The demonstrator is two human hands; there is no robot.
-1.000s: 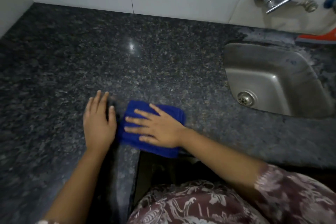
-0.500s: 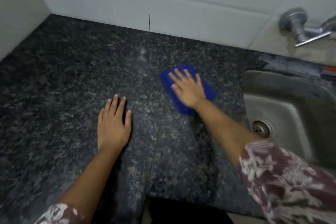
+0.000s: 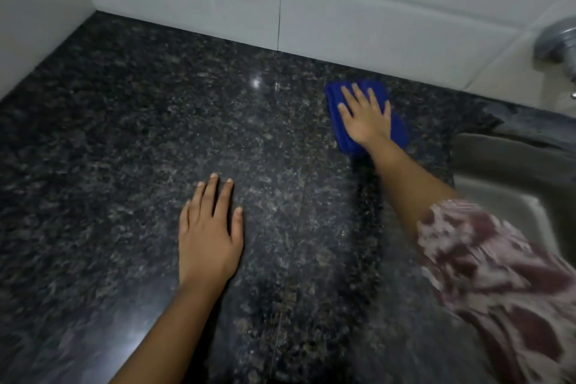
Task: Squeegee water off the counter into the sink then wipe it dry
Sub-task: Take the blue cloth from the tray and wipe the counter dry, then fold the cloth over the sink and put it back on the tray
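A folded blue cloth point(image 3: 335, 109) lies flat on the dark speckled granite counter point(image 3: 124, 150), near the back wall. My right hand point(image 3: 366, 115) presses down on the cloth with fingers spread, covering most of it. My left hand point(image 3: 208, 237) rests palm down on the bare counter, nearer to me, fingers together and holding nothing. The steel sink point(image 3: 505, 171) is sunk into the counter at the right, partly hidden by my patterned sleeve. No squeegee is in view.
White wall tiles point(image 3: 343, 9) run along the back and the left side of the counter. A metal tap fitting point(image 3: 558, 40) sticks out of the wall at the upper right, above the sink.
My right hand has pushed the blue cloth from the counter's front edge away to the back, near the wall. The left hand has stayed flat on the counter.
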